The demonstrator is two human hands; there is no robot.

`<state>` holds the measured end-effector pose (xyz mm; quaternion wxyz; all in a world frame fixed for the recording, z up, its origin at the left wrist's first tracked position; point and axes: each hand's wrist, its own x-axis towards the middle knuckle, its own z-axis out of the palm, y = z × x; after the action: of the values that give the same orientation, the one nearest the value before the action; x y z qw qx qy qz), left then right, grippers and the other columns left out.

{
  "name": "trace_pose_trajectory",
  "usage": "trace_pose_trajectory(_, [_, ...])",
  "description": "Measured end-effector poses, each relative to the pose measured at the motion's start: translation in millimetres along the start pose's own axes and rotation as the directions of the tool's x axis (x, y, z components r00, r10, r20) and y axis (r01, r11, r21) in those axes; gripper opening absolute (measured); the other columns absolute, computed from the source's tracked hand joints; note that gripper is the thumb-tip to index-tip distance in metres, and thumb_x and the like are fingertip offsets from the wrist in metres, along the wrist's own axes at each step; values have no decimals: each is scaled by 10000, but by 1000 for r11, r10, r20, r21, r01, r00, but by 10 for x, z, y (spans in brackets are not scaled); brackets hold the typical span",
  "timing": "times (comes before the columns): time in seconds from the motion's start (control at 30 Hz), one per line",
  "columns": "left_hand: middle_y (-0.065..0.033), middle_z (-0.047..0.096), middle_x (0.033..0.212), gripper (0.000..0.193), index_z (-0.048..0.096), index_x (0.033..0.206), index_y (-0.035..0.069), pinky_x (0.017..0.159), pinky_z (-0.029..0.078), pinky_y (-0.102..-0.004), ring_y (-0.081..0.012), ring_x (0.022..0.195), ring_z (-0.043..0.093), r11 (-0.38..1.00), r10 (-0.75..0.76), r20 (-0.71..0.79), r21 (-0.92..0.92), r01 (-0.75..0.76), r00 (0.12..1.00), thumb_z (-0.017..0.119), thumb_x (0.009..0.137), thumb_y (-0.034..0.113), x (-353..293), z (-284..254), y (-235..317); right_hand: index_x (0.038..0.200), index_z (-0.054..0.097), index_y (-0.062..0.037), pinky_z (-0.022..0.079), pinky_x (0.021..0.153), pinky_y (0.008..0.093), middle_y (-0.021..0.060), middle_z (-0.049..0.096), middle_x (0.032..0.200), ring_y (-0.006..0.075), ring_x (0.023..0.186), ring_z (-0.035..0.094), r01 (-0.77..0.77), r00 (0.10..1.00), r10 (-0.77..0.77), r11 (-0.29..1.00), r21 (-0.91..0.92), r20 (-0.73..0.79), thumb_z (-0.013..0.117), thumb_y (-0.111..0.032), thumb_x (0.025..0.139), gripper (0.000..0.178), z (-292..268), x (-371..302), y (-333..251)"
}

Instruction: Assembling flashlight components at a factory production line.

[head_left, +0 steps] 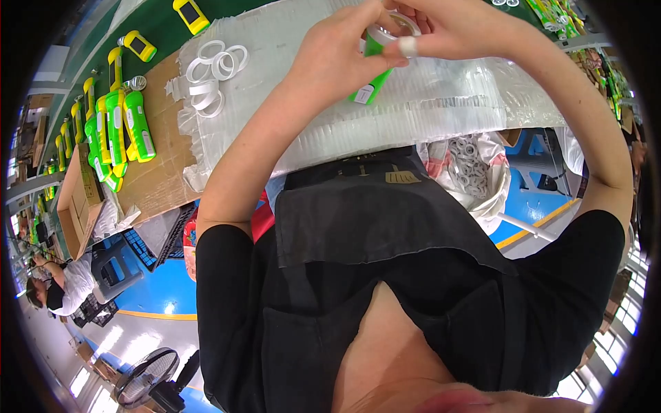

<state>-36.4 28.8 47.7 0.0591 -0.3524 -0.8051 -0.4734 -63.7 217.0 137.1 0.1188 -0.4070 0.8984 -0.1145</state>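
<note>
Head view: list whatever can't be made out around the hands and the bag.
All in the head view:
- Green part: its middle is hidden by the left hand.
- White ring: partly covered by fingers; whether it is seated on the green part can't be told.
- Right hand: some fingers cut off by the top edge.
- Label: print too small.
- Bag: its lower rings are hidden by those on top.

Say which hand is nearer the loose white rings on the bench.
Left. The left hand is to the right of the rings; the right hand is farther right.
</note>
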Motion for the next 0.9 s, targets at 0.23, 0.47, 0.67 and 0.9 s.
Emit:
trace_pose_trajectory(0.23, [-147,660,949,405,549,988,45,725,525,-372,-312,856,665,1000,18,-90,17,-17,996,827,716,162,22,22,-73,877,621,66,471,580,428,222,615,697,352,640,619,-244,968,247,968,60,-43,669,-523,779,599,-38,58,-104])
trace_pose_trajectory(0.47, [-15,673,891,400,552,952,82,726,487,-296,-161,784,596,993,20,-188,118,2,982,850,709,195,-21,122,-182,747,615,19,488,623,459,233,631,729,390,708,631,-406,879,378,913,-40,-292,654,-573,711,594,298,81,-43])
trace_pose_trajectory(0.67, [-46,657,883,429,553,955,91,685,489,-334,-217,784,608,996,83,-149,37,-79,985,858,679,210,-32,128,-211,962,630,56,497,643,407,185,668,853,300,776,659,92,944,7,954,286,-330,717,-442,806,529,187,-127,22])
trace_pose_trajectory(0.9, [-129,670,933,416,552,987,51,713,514,-364,-282,822,659,999,12,-111,33,-9,994,839,712,177,27,73,-90,850,605,31,473,607,403,202,637,796,308,706,627,-407,868,401,913,45,-293,723,-536,748,588,378,24,28])
